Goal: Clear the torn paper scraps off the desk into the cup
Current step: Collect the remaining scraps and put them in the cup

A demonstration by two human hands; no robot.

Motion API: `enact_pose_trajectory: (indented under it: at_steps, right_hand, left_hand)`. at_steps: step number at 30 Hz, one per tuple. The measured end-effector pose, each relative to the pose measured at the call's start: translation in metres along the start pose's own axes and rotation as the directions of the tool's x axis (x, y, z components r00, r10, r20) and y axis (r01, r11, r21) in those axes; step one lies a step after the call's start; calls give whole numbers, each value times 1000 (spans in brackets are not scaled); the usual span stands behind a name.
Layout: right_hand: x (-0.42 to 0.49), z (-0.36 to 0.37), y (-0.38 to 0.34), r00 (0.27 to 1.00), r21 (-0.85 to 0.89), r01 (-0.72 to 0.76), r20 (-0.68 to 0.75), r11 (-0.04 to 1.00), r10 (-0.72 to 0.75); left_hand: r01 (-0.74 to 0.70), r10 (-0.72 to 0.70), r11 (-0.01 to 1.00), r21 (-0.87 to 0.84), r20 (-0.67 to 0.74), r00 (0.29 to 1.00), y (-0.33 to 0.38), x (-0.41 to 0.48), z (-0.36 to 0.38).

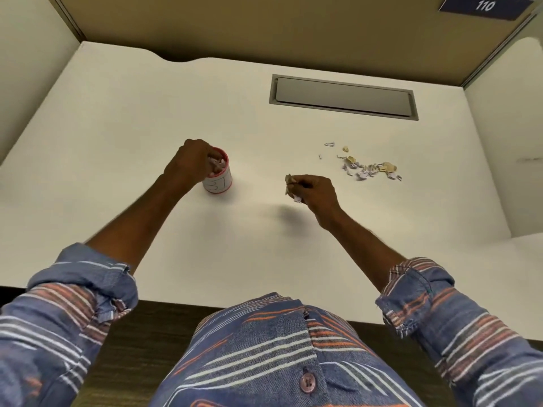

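Observation:
A small white cup [219, 183] with a red rim stands on the white desk [117, 127], left of centre, with paper scraps showing inside it. My left hand [188, 163] is curled over the cup's left rim, fingers at its mouth. Above the desk, right of the cup, my right hand [316, 192] grips a bunch of torn scraps [292, 188]. A loose pile of white and tan paper scraps [367, 168] lies on the desk farther right.
A grey recessed cable flap [343, 96] sits in the desk near the back. Cubicle walls stand at the left, back and right. A sign [484, 5] reading 110 hangs top right. The desk's front edge runs just before my body.

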State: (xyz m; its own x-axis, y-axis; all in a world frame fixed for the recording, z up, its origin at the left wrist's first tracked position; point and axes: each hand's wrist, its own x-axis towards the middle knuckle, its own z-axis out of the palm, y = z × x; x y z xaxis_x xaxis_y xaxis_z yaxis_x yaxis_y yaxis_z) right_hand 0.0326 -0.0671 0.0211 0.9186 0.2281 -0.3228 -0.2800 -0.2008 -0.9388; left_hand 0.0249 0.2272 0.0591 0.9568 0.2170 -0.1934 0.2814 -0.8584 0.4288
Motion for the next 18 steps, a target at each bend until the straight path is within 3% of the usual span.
enact_pose_trajectory:
  at_steps: [7,14,18]
  right_hand:
    - [21,58,-49,990,-112,89,116,990,-76]
    - [50,118,-83,986,-289,135,137,948,-99]
    - [60,141,-93,983,-412,156,154,898,-101]
  left_hand:
    - [-59,45,963,-262,-56,997,-16,-2,-13]
    - [-45,-39,866,-499,-156,987,-32,-12,-21]
    - [-38,-54,868,-495,-169,984,-32,-19,-20]
